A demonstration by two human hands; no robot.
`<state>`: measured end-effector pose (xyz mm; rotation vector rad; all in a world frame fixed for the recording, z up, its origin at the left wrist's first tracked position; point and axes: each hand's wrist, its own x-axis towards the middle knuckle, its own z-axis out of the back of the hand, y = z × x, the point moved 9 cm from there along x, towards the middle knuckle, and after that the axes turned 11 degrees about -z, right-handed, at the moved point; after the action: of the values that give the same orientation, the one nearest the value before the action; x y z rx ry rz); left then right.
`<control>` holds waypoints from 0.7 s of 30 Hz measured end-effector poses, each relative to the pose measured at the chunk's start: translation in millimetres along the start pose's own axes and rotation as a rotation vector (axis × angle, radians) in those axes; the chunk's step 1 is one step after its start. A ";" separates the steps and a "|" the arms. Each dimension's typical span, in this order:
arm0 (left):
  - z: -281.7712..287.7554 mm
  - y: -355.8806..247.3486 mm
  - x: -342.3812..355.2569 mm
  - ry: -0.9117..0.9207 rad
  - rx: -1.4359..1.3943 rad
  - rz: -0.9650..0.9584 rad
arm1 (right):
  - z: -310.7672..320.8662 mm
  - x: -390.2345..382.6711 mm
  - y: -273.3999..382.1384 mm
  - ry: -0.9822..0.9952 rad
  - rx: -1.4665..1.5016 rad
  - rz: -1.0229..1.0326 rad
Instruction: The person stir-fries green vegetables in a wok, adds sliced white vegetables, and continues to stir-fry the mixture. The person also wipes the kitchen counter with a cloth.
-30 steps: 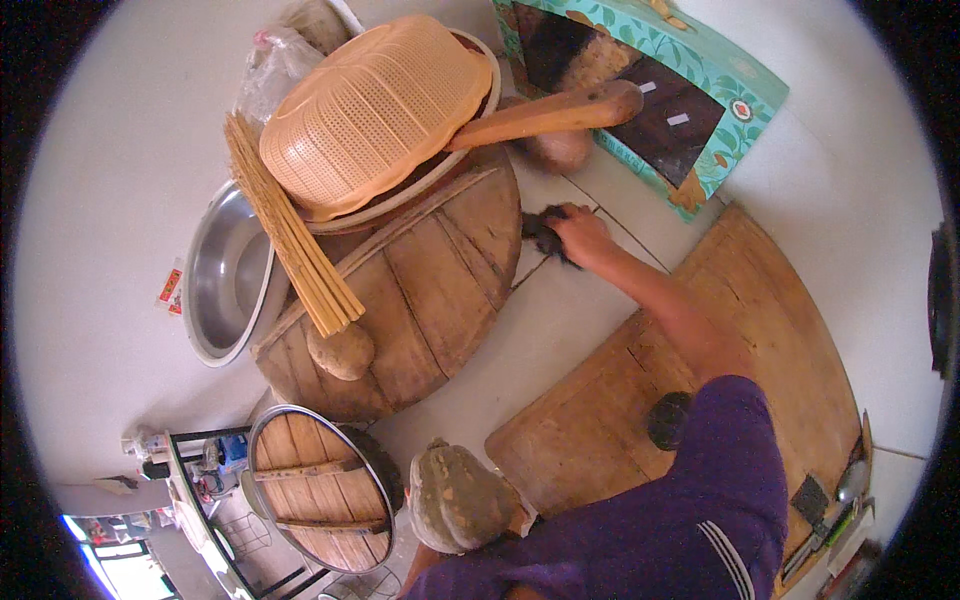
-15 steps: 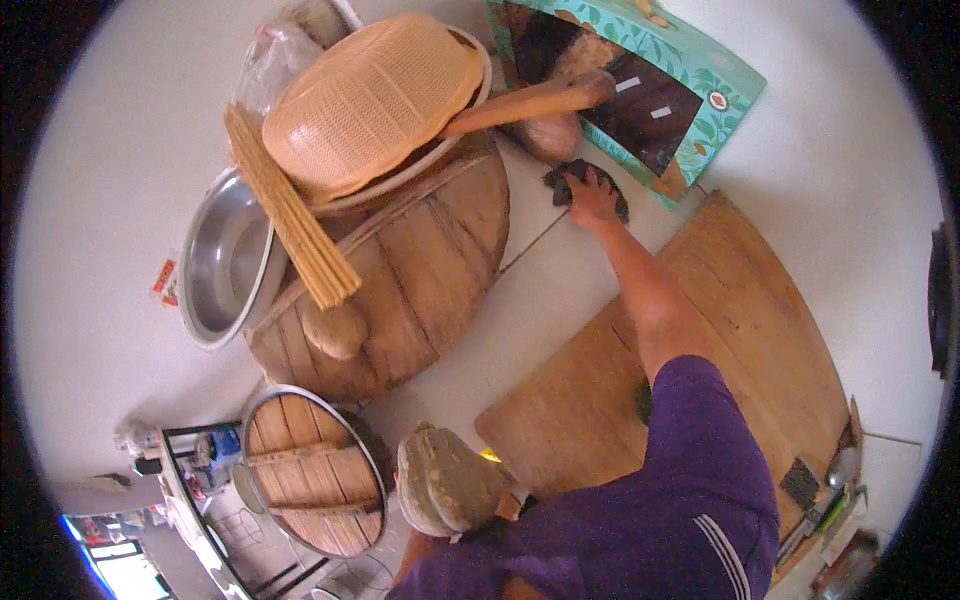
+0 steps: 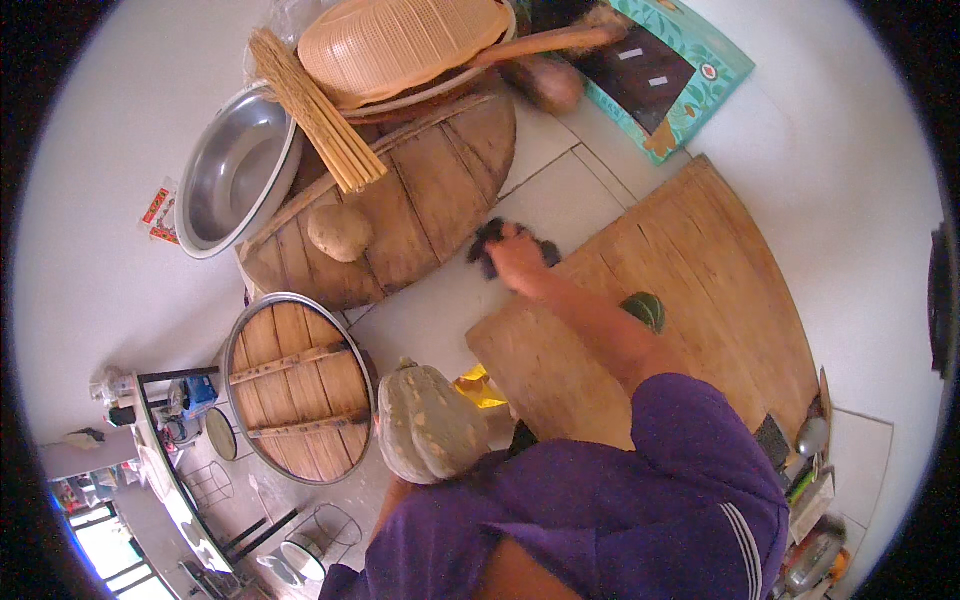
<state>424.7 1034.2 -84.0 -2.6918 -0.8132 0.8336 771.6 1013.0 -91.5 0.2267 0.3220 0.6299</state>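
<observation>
From where I stand, the person's right hand (image 3: pixel 518 258) is down on a dark cloth (image 3: pixel 484 250), which lies on the tiled bench (image 3: pixel 575 190) in the gap between the half-round lid (image 3: pixel 425 205) and the broad board (image 3: pixel 690 265). Its fingers are bent over the cloth and have hold of it, close together as far as the blur lets me see. The left hand is hidden; only a strip of that forearm shows below the grey-green pumpkin (image 3: pixel 428 425), so I can't tell how its fingers are set. The pumpkin sits right up by the purple shirt (image 3: pixel 640 510), with a yellow wrapper (image 3: pixel 480 387) just beside it. A green squash (image 3: pixel 645 310) rests on the board near the right forearm. On the half-round lid lie a pale, roundish lump (image 3: pixel 340 232) and the end of a straw brush (image 3: pixel 322 118), with a metal basin (image 3: pixel 238 165) next to them.
</observation>
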 end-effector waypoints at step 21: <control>48.6 -26.3 -60.3 -0.107 -0.097 -0.122 | 38.7 66.4 -159.3 0.076 -0.222 -0.230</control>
<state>343.6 1023.7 -87.1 -2.6666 -1.0565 0.9386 921.9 923.9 -118.9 -0.0469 0.3430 0.4432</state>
